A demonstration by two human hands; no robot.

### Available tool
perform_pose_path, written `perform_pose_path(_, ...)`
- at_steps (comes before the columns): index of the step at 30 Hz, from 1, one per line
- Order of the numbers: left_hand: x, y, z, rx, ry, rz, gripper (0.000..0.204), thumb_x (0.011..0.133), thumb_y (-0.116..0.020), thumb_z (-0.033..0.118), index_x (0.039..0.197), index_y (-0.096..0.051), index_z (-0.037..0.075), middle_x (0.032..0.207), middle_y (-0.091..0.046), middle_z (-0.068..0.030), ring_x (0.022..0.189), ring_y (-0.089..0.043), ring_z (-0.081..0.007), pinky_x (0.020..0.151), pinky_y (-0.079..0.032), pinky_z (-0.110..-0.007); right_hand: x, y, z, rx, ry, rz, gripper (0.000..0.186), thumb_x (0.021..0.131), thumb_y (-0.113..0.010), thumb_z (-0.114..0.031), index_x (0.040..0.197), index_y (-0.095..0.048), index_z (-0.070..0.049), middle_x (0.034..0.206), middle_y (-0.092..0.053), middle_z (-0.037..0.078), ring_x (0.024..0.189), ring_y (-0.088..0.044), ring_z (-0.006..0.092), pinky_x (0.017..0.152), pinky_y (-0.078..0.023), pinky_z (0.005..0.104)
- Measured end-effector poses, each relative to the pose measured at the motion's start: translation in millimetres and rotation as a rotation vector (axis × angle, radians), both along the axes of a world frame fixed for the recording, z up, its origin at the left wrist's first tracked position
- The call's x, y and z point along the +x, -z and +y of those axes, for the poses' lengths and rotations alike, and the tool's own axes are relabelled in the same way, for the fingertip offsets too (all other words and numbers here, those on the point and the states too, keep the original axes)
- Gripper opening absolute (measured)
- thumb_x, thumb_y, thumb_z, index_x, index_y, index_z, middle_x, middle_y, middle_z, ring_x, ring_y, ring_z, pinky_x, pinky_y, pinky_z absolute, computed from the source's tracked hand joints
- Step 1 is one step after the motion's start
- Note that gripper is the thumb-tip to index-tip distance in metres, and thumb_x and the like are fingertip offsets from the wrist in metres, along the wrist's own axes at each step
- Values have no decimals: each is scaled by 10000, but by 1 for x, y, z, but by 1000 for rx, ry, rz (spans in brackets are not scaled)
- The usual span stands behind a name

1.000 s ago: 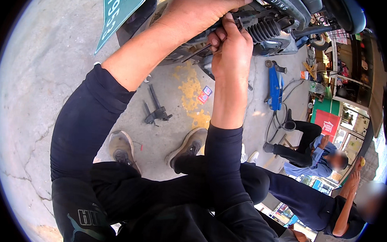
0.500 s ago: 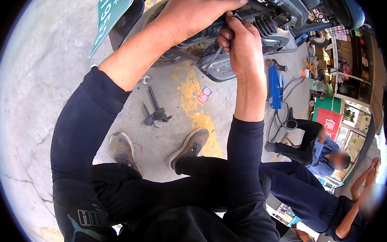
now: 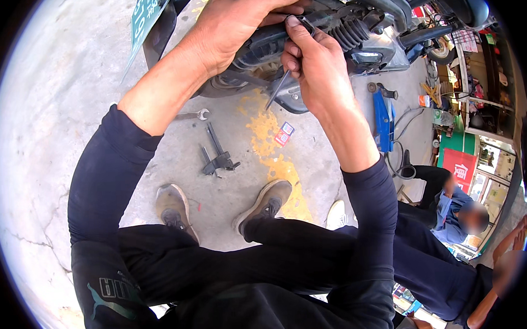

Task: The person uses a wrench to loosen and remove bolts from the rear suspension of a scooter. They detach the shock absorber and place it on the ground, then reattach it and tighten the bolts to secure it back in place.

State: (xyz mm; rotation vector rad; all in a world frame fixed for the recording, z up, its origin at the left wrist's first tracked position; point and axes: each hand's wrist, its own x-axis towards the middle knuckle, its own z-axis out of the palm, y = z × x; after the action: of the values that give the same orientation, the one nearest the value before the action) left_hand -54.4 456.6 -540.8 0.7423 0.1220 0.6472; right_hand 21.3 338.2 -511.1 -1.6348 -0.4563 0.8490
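Note:
My left hand [image 3: 244,17] is at the underside of a dark scooter [image 3: 374,10], fingers curled among its parts; what they grip is hidden. Just right of it and lower, my right hand [image 3: 312,52] pinches near a small dark piece by a ribbed black rubber boot [image 3: 349,34], with a thin metal rod [image 3: 277,90] sticking down-left out of its fingers. Below the hands, on concrete, lie an open-end wrench [image 3: 201,114], a black puller-like metal tool [image 3: 220,161] and a small red-and-white packet [image 3: 284,133]. A green plate [image 3: 145,23] hangs at upper left.
At right are a blue floor jack [image 3: 384,119] with a hose, a cluttered shopfront [image 3: 481,87], a seated person in blue [image 3: 451,216] and another person's arms and dark trousers [image 3: 424,275] close beside me. My shoes [image 3: 262,202] rest on the concrete below.
My right forearm has swung rightward and the rod in that hand has tilted more upright. My left hand sits a little further left in the picture. The people at right appear shifted.

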Motion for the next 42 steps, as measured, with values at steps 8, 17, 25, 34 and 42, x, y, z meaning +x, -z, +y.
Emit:
perform_pose_path(8,8,3,-12,355,-197,77,240,920,-619,192,1040,-673,-8,891,-668,-46,813,-591,-118,709,-485,-279,-1,14,7,77,95,26,162,986,-583,-220,910,-523,-90,722,-477,-30,634,-455,91,563,-324,245)
perform_pose_path(17,2,-4,11,497,-15,136,371,929,-573,273,1140,-639,-24,1030,-682,-103,949,-594,-178,854,-462,-325,5,4,8,46,39,50,170,994,-568,-203,933,-523,-51,750,-487,-9,668,-486,130,587,-355,268)
perform_pose_path(25,-3,-17,7,616,-35,134,451,928,-556,340,1201,-615,-14,1112,-667,-137,1067,-576,-233,943,-427,-353,13,-10,-4,-45,-5,13,180,1003,-488,-145,968,-545,22,794,-576,62,706,-546,168,617,-396,296)
perform_pose_path(34,2,-19,11,431,238,11,312,976,-527,251,1120,-638,-3,1006,-620,-10,904,-522,-94,797,-458,-282,24,-11,-7,-77,-128,-70,249,1037,-460,-206,1027,-564,20,850,-632,82,794,-633,187,697,-482,311)
perform_pose_path(42,8,-7,13,189,534,136,483,1015,-439,345,1314,-523,-25,1217,-603,-65,1081,-556,-133,951,-429,-288,33,-21,-17,-214,-313,-292,341,1035,-479,-260,1069,-623,47,889,-709,131,803,-704,202,708,-556,279)
